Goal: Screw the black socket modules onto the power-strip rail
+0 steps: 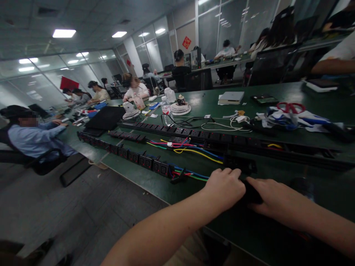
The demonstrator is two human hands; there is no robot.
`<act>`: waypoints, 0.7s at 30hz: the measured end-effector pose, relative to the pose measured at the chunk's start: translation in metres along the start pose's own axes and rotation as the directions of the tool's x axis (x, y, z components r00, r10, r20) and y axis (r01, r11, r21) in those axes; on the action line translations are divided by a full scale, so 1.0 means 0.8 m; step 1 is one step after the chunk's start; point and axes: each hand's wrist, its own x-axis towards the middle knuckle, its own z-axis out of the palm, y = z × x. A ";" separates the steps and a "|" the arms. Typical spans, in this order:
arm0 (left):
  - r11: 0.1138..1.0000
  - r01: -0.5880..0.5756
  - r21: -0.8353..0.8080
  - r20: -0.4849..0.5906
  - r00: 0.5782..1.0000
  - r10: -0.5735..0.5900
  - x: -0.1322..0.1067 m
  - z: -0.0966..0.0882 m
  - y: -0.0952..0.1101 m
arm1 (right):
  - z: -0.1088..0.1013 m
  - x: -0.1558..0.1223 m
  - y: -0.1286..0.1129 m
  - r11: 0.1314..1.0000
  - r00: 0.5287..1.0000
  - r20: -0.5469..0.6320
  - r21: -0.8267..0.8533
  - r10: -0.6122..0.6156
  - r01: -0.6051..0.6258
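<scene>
My left hand (225, 187) and my right hand (270, 198) meet at the near edge of the green table (155, 183). Both have their fingers curled round a small black part (251, 192) that is mostly hidden between them. Just beyond the hands lies a long black socket strip (144, 160) with red, blue, yellow and green wires (194, 152) coming out of its open end. A second black strip (222, 139) runs parallel behind it.
Further back on the table are two small white fans (180, 108), a water bottle (166, 111), white cables (235, 122), red-handled scissors (290, 108) and a white box (230, 97). Several people sit at the tables to the left and behind. Another person's arm (332, 64) is at far right.
</scene>
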 end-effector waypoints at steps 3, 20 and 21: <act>0.999 0.045 -0.002 -0.005 0.999 -0.045 0.001 -0.002 0.005 | 0.002 0.002 0.003 1.000 1.000 0.009 -0.004 -0.003 0.004; 0.994 -0.020 0.108 -0.056 0.998 0.027 -0.008 0.006 0.005 | 0.003 0.002 0.003 0.999 0.997 -0.073 0.026 -0.023 0.025; 0.994 -0.028 0.108 -0.060 0.998 0.034 -0.008 0.006 0.004 | 0.002 0.001 0.001 0.999 0.997 -0.071 0.024 -0.020 0.021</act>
